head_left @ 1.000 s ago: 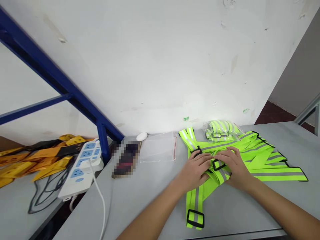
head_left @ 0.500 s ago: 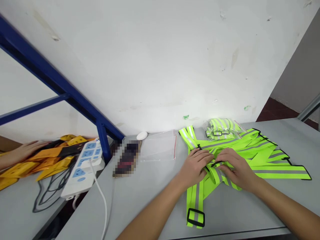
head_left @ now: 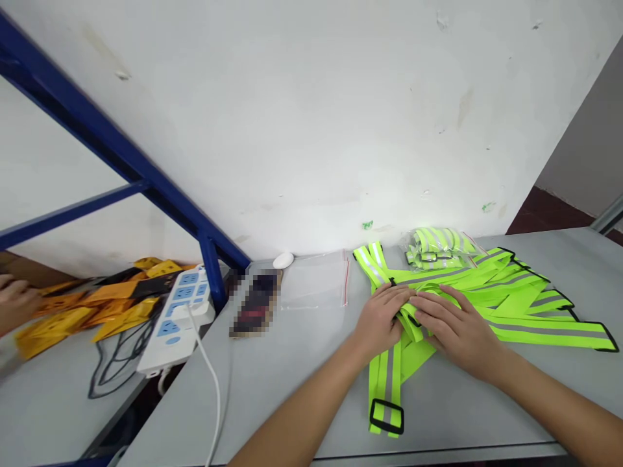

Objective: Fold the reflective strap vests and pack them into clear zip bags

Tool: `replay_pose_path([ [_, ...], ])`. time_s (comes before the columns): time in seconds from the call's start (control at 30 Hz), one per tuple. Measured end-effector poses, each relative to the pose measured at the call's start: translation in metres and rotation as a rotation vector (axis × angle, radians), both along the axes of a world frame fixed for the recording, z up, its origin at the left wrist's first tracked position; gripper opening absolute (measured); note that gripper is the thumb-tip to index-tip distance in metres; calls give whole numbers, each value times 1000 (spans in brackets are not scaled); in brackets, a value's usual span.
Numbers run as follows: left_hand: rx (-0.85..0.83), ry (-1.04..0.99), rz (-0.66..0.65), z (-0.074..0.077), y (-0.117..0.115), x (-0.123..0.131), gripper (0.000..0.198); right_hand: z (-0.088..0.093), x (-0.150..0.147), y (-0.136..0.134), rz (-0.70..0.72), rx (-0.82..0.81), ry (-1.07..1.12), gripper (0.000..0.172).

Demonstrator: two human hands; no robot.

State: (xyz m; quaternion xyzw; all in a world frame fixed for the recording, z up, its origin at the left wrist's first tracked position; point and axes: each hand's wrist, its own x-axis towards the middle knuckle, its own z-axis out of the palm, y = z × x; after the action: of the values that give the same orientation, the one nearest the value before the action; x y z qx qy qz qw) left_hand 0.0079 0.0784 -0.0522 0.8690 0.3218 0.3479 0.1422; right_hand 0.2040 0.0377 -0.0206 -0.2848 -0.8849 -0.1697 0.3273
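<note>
Neon yellow-green reflective straps [head_left: 545, 329] with grey stripes and black edging lie spread across the right of the grey table. My left hand [head_left: 384, 319] is closed around a gathered bundle of the strap, its fingertips tucked over the top. Against the bundle's right side, my right hand [head_left: 452, 329] curls its fingers over the folds. A strap end with a black slide buckle [head_left: 387, 416] hangs toward the table's front edge. Behind my hands, a clear bag [head_left: 440, 248] holds a folded strap of the same kind.
Flat clear zip bags [head_left: 314, 282] lie left of the straps, near a white oval object [head_left: 283, 261] and a pixelated item [head_left: 256, 305]. A white power strip [head_left: 178, 321] with cables sits by a blue metal frame [head_left: 210, 266]. Another person's hand [head_left: 17, 297] is beside yellow-orange pieces [head_left: 121, 295].
My right hand has moved from pinching the strap to laying its fingers over the bundle, which looks more compact. The other person's hand has pulled back left from the yellow-orange pieces.
</note>
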Motion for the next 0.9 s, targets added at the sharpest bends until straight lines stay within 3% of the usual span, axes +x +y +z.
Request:
replay_pose_path([
  [0.1, 35, 23, -29, -1, 2, -1, 68, 2, 0, 0, 40, 1, 52, 19],
  [0.27, 165, 30, 38, -4, 8, -7, 55, 6, 3, -4, 122, 26, 86, 19],
  [0.47, 200, -74, 101, 3, 8, -12, 52, -3, 2, -12, 141, 55, 45, 15],
  [0.57, -76, -264, 198, 7, 0, -3, 50, -9, -3, -13, 122, 55, 30, 13],
  [0.7, -650, -717, 270, 15, -11, 14, 72, -9, -13, -10, 96, 83, 55, 11],
  [0.83, -1148, -1001, 238, 31, -16, 20, 44, -6, -25, -3, 56, 107, 88, 12],
  [0.9, -1323, -1066, 218, 38, -17, 18, 44, -7, -32, 0, 49, 101, 81, 14],
])
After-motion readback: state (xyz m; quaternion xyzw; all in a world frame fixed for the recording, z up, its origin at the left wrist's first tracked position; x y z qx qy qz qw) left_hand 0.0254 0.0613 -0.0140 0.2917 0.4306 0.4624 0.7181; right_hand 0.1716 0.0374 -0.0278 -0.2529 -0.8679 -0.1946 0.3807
